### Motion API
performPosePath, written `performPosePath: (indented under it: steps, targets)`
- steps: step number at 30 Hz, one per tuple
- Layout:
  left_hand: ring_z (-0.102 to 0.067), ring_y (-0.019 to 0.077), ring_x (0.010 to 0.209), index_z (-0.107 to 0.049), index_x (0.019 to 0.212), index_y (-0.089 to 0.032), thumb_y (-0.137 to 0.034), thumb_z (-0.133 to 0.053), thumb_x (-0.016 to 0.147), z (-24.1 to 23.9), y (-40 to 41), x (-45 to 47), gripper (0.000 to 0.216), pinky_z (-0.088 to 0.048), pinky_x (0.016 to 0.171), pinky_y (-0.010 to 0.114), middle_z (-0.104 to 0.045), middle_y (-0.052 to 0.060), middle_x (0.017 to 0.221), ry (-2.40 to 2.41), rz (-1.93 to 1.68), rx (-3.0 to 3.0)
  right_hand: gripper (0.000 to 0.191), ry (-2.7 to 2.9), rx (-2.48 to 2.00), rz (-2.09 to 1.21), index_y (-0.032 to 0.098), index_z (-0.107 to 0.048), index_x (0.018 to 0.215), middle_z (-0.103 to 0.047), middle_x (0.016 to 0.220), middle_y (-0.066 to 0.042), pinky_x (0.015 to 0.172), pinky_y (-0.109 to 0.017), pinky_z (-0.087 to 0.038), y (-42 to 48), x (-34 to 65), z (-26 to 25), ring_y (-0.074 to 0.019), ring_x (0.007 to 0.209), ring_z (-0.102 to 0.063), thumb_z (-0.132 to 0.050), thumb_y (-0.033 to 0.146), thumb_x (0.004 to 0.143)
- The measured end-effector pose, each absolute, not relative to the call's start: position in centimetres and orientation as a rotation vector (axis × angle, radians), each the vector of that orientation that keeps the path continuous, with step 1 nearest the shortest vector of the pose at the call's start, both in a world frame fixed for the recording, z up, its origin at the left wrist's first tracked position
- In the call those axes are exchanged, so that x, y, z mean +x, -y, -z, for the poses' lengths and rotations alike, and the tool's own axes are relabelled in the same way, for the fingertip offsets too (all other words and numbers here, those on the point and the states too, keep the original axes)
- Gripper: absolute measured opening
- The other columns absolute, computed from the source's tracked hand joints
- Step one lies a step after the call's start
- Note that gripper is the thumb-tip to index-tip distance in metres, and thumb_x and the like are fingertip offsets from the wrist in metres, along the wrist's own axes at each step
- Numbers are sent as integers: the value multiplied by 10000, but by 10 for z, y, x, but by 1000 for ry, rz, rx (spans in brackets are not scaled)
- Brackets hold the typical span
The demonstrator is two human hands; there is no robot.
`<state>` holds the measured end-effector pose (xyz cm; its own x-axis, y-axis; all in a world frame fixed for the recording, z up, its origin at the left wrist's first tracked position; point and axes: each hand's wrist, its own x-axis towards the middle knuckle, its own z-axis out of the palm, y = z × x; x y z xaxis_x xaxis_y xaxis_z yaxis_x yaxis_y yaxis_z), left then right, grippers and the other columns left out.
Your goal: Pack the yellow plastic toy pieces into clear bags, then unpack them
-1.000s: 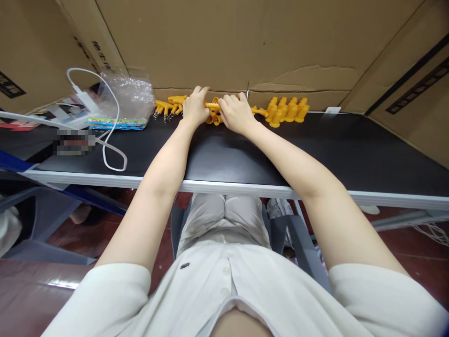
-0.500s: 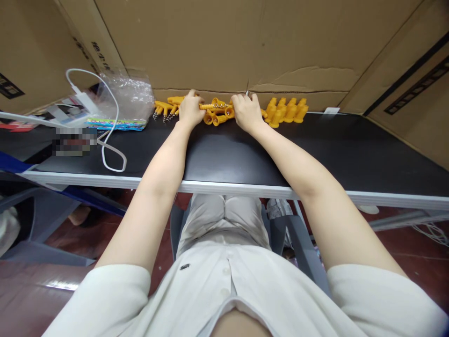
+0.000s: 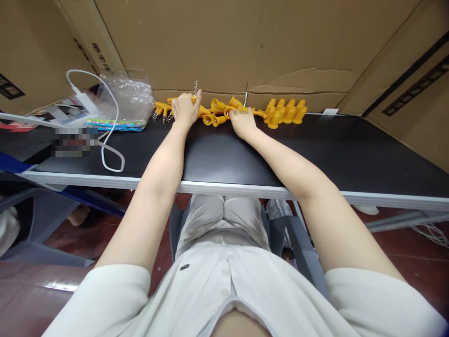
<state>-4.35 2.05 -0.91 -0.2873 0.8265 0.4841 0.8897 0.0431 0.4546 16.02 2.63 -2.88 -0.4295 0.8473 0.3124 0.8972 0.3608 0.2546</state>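
Near the back of the black table, my left hand is closed around a yellow-handled corkscrew, whose metal spiral points upward beyond my fingers. My right hand lies at the right part of a pile of hollow yellow plastic sleeves. Its thumb and fingers are around one yellow sleeve, partly hidden by them. Left of my left hand lie several more corkscrews with yellow T-shaped handles, spirals toward me. To the right of my right hand, several yellow pieces stand upright in close rows.
Cardboard walls close off the back and sides of the table. On the left are clear plastic bags, a white cable and some papers. A small white piece lies at the back right.
The corkscrew in my left hand has turned from lying sideways to spiral up. My right hand has moved slightly left and toward me, onto the sleeves.
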Motion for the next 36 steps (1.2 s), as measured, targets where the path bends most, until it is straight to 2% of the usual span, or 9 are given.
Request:
performPosePath:
  steps: [4, 9, 12, 16, 22, 26, 29, 33, 36]
  targets:
    - [-655, 378, 1407, -761, 1242, -263, -537, -520, 1073, 12, -30, -47, 402, -466, 1235, 422, -802, 142, 1159, 2212, 1182, -1786, 621, 2490, -1619, 601, 27, -624, 1507, -737, 1386, -250, 1239, -531, -396, -29, 161, 31, -320, 1273, -736, -193, 6, 1060]
    - [-663, 389, 1404, -764, 1222, -250, -444, -526, 1074, 11, -31, -50, 341, -484, 1223, 441, -787, 166, 1263, 2300, 1153, -1711, 610, 2491, -1603, 592, 32, -627, 1501, -746, 1369, -239, 1214, -518, -408, -30, 161, 32, -313, 1235, -748, -197, 6, 1069]
    - [-648, 391, 1426, -759, 1274, -250, -483, -506, 1076, 10, -26, -49, 397, -482, 1229, 460, -791, 172, 1281, 2292, 1234, -1711, 595, 2499, -1626, 564, 22, -612, 1515, -733, 1398, -246, 1220, -513, -398, -29, 161, 31, -323, 1266, -737, -207, 10, 1080]
    - [-637, 357, 1445, -719, 1430, -297, -585, -535, 1051, 9, -23, -49, 510, -484, 1226, 426, -799, 141, 1302, 2263, 1313, -1766, 568, 2497, -1588, 539, 13, -626, 1471, -733, 1367, -267, 1175, -532, -412, -31, 162, 33, -334, 1223, -736, -216, 17, 1077]
    - [-623, 311, 1471, -673, 1530, -351, -462, -452, 1097, 6, -15, -49, 500, -468, 1240, 382, -707, 88, 1533, 2193, 1170, -1832, 553, 2489, -1540, 548, 22, -627, 1455, -737, 1314, -264, 1134, -519, -414, -38, 163, 37, -328, 1185, -722, -227, 41, 1073]
    - [-593, 318, 1503, -652, 1558, -387, -531, -472, 1086, 10, -16, -51, 525, -482, 1229, 382, -627, 82, 1629, 2207, 1092, -1894, 568, 2504, -1551, 518, 7, -609, 1484, -731, 1342, -277, 1145, -524, -420, -34, 163, 34, -343, 1233, -722, -221, 32, 1070]
    - [-576, 357, 1524, -645, 1582, -354, -516, -579, 1028, 18, -22, -55, 581, -471, 1260, 427, -618, 109, 1632, 2233, 1006, -1991, 561, 2504, -1559, 522, 13, -610, 1486, -736, 1339, -276, 1132, -526, -436, -31, 162, 31, -345, 1239, -725, -237, 31, 1066]
    - [-551, 394, 1550, -649, 1593, -272, -336, -626, 961, 25, -29, -58, 636, -437, 1311, 479, -600, 162, 1634, 2279, 884, -2083, 565, 2513, -1563, 507, 8, -607, 1482, -731, 1345, -285, 1104, -517, -453, -31, 162, 31, -353, 1247, -721, -237, 27, 1055]
    - [-418, 403, 1645, -569, 1659, -251, -394, -685, 941, 27, -31, -57, 741, -357, 1357, 519, -487, 180, 1736, 2363, 814, -2045, 568, 2522, -1552, 484, 0, -604, 1479, -726, 1345, -303, 1079, -515, -466, -31, 163, 31, -363, 1255, -714, -240, 26, 1044]
